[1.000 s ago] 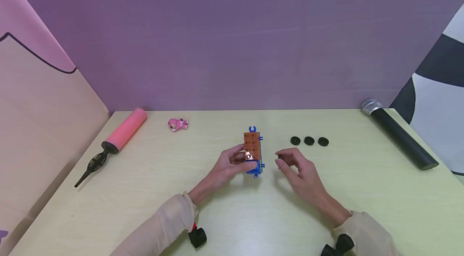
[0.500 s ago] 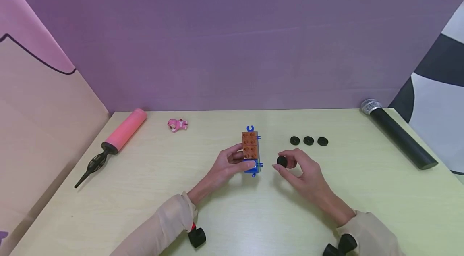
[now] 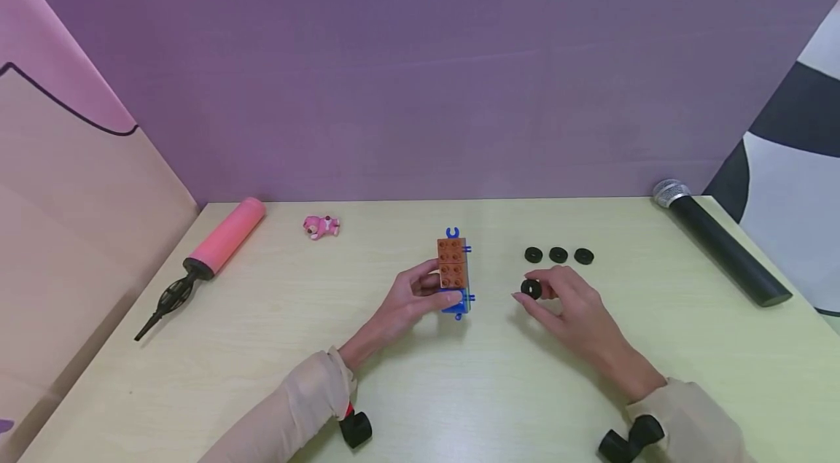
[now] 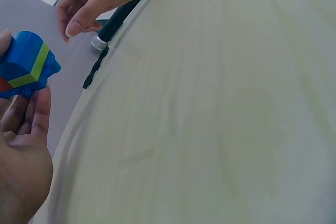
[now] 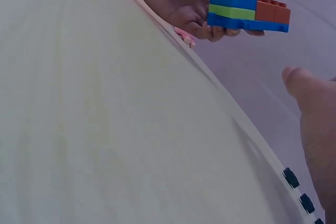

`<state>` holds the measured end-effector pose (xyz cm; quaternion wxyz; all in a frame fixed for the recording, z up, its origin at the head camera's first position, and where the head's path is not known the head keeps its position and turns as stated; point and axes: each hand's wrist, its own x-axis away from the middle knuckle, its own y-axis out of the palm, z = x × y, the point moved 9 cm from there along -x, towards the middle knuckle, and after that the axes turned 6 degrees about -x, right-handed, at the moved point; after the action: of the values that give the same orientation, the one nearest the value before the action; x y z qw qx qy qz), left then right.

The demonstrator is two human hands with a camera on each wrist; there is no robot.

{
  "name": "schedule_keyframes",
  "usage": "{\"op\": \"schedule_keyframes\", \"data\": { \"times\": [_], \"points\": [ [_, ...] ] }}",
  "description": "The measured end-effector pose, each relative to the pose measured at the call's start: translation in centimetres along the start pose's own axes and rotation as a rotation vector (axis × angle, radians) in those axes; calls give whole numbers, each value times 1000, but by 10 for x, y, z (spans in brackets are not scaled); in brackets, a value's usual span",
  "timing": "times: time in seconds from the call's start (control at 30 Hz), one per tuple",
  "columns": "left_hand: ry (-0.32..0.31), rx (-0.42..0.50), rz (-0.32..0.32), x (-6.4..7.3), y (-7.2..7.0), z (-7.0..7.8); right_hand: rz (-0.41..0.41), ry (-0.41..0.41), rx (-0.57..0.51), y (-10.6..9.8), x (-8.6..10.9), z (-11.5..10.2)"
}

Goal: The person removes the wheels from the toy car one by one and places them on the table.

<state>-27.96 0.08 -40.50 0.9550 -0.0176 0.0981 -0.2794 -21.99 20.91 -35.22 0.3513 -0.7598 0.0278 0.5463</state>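
My left hand (image 3: 408, 302) grips a toy vehicle built of blocks (image 3: 453, 262) above the table. It has orange studded bricks, a blue end, and blue axle pegs on its right side; the right wrist view shows a lime layer in the block vehicle (image 5: 233, 12) over a blue base. Thumb and fingertips of my right hand (image 3: 571, 310) pinch a small black wheel (image 3: 531, 289), apart from the vehicle and to its right. That wheel is hidden in both wrist views. Three more black wheels (image 3: 558, 254) lie in a row on the table beyond my right hand.
A pink balloon pump (image 3: 230, 233) with a black nozzle lies at the left. Near the back edge sits a pink bear figure (image 3: 321, 227). A black microphone (image 3: 722, 244) lies along the right side, and a purple wall (image 3: 420, 69) rises behind the table (image 3: 230, 390).
My right hand has moved right with the wheel, away from the vehicle, and the wheel has turned so its face shows. The left hand and vehicle have shifted slightly left.
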Motion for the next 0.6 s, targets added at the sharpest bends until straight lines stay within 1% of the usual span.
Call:
{"op": "schedule_keyframes", "data": {
  "times": [0.17, 0.33, 0.43, 0.6],
  "points": [
    [5, 15, -4, 0, 0, -1, 8, 19, 46, -9, 3, 10],
    [6, 18, -6, 1, -1, 0, -21, 84, 63, -17, 7, 21],
    [6, 17, -7, 1, -1, 0, -24, 106, 85, -22, 9, 28],
    [5, 15, -10, 1, 0, 0, -12, 124, 108, -30, 12, 36]
  ]
}}
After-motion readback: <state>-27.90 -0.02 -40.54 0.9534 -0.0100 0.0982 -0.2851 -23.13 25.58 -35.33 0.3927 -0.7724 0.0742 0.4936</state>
